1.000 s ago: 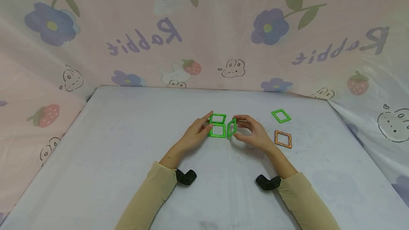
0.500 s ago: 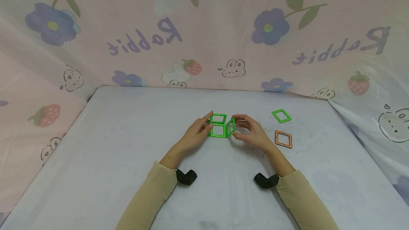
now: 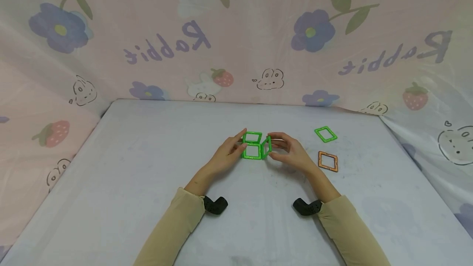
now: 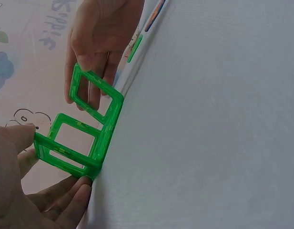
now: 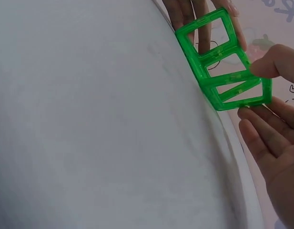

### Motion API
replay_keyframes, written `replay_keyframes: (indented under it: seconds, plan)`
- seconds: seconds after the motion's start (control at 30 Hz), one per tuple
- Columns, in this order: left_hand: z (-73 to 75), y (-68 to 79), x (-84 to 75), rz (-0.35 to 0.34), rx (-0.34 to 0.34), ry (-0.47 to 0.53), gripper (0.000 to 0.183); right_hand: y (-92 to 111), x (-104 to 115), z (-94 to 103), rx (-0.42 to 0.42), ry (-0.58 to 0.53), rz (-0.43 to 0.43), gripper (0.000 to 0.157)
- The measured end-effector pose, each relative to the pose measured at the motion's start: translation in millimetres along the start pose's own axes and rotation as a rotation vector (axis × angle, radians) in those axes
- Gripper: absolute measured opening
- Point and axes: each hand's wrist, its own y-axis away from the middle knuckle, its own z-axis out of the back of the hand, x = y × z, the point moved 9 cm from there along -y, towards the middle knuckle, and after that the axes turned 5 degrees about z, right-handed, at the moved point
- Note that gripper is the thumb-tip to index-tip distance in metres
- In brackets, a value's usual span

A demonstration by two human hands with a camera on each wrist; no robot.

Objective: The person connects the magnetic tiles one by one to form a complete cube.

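Green square-framed magnetic tiles are joined in the middle of the table. One, the base tile (image 3: 252, 158), lies flat, and a back tile (image 3: 253, 133) stands at its far edge. My left hand (image 3: 226, 151) pinches the upright left-side tile (image 4: 65, 151), thumb at the top edge and fingers low behind it. My right hand (image 3: 292, 155) holds the right-side tile (image 3: 270, 145) between thumb and fingers at its side edges. That tile leans outward, its lower edge against the base. In the right wrist view the tiles form a box shape with its near side uncovered.
To the right lie a loose green tile (image 3: 320, 136) and, nearer, an orange square tile (image 3: 320, 160). A black device (image 3: 216, 205) sits on the left wrist, another black device (image 3: 306, 207) on the right. A patterned cloth (image 3: 236, 44) hangs behind the white table (image 3: 148, 175).
My right hand has moved slightly left, bringing its tile from just apart to up against the base tile's right edge. My left hand has stayed in place.
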Motion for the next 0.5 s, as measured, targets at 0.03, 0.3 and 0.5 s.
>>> replay_keyframes:
  seconds: [0.03,0.3,0.5]
  plan:
    - [0.0,-0.1,0.1,0.000,-0.001,0.000,0.054,-0.3,0.1,-0.1,0.001,-0.004,0.000,0.061]
    - [-0.9,-1.1,2.0,0.016,-0.003,0.015,0.052,-4.7,-1.5,-3.2,0.012,-0.005,0.035,0.061]
    - [-0.9,-0.5,0.5,0.024,-0.012,0.039,0.052,-6.6,0.7,-3.9,0.006,0.005,0.042,0.061]
